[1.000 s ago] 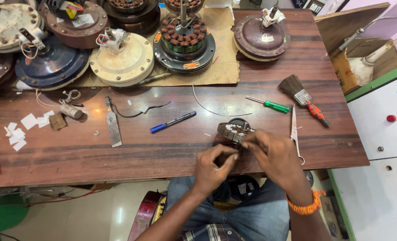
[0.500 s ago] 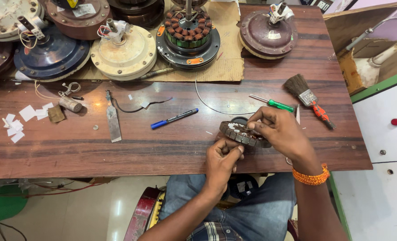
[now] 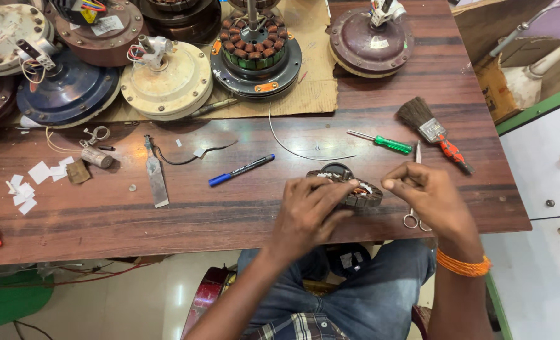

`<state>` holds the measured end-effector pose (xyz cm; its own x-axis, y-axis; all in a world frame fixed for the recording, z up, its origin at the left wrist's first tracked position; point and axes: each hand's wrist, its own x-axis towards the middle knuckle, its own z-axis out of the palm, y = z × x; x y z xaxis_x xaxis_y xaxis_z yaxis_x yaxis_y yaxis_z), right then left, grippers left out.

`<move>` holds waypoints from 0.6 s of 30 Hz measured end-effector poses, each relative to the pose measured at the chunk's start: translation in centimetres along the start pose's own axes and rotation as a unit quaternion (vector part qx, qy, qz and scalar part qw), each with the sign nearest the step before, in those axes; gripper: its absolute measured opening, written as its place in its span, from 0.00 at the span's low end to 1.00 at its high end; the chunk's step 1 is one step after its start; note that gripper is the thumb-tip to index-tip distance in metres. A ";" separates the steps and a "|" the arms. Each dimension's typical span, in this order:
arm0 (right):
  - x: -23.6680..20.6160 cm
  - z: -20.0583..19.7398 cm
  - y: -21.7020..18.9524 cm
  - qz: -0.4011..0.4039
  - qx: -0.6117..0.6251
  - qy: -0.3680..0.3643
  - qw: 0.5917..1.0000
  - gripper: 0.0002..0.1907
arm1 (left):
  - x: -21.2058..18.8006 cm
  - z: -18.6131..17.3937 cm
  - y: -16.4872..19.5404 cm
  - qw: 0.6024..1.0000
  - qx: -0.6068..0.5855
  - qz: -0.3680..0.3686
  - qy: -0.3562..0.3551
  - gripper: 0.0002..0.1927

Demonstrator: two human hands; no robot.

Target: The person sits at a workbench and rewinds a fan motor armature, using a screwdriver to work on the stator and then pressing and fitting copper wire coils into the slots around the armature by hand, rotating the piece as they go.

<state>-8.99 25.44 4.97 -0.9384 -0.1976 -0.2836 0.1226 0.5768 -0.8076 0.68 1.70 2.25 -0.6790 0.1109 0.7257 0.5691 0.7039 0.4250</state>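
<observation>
Two hands at a small fan stator on a cluttered wooden table [image 3: 103, 220].
Largest to smallest: fan motor housings [image 3: 166, 79] line the far edge; the stator [image 3: 355, 192] lies near the front edge. The left hand [image 3: 311, 211] grips it, covering its near side. The right hand [image 3: 428, 192] is pinched shut, on what cannot be made out, perhaps fine wire. A tug could snap a winding or nudge the scissors [image 3: 415, 214] off.
</observation>
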 end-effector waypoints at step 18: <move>-6.1 6.7 -0.9 -0.253 -0.151 0.046 0.955 0.08 | 0.7 -0.8 -3.0 0.993 -0.045 -0.007 -0.105 0.23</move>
<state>-1.18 20.80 3.97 -0.8792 -0.4483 0.1612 -0.4391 0.6314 -0.6392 -1.10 -0.87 1.89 -0.7636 0.2514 0.5947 0.5916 0.6415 0.4884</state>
